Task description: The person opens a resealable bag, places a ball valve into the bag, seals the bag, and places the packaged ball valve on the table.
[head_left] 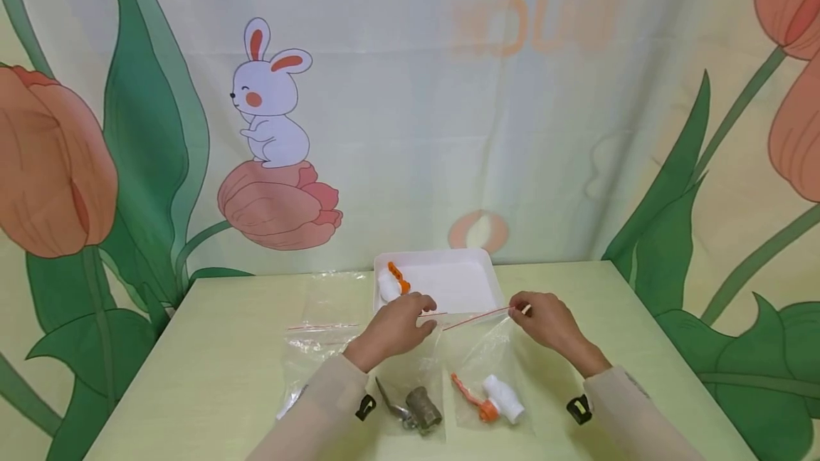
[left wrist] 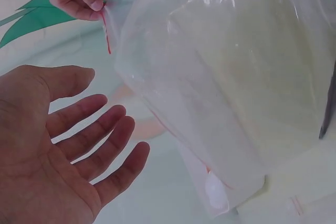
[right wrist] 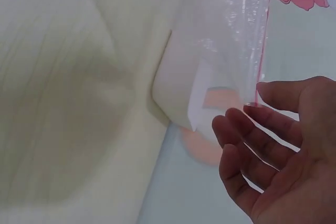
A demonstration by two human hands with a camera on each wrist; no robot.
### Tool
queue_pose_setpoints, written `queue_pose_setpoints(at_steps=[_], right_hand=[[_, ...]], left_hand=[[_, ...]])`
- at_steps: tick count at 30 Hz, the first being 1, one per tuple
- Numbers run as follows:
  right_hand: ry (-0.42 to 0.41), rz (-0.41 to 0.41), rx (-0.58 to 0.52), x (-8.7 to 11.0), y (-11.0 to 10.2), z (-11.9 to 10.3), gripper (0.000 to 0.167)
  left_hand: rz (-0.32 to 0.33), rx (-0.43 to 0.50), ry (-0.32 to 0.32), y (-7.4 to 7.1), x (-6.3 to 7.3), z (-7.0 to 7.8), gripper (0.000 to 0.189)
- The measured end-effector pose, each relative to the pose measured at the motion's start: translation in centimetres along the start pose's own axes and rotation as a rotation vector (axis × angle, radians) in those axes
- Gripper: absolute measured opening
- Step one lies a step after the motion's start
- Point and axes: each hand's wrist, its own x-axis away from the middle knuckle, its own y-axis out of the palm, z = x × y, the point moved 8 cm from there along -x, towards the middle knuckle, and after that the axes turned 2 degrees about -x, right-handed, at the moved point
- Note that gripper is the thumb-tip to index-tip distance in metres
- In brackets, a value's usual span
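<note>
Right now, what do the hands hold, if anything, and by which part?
The right hand pinches a clear bag by one end of its red-lined edge; the left hand, open, holds nothing.

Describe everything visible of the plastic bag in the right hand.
The bag is clear, thin-looking, creased plastic with a red line along its top edge. The right hand pinches that edge's right end between thumb and forefinger, holding it up over the table. Low inside sit a white fitting and its orange lever. In the head view it is right of another bag with a grey metal fitting. Whether it is sealed is unclear.
</note>
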Motion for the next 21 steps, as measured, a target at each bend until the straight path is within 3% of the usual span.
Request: queue_pose_setpoints(at_steps=[5,10,21], right_hand=[[-0.033,0.065,0.028,0.3,-1.3,-1.3,0.042],[-0.105,0.108,0.08,0.8,-2.6,-3.4,0.06],[-0.276,0.156,0.118,2.0,-4.6,-8.8,0.064]], left_hand=[[0.035,0.014,-0.024,-1.3,0.7,-0.4,0.037],[0.065,-0.036,-0.024,-2.5,1.4,-0.3,0.051],[0.106,-0.141,-0.057,-4.4,3.6,-0.6,0.072]])
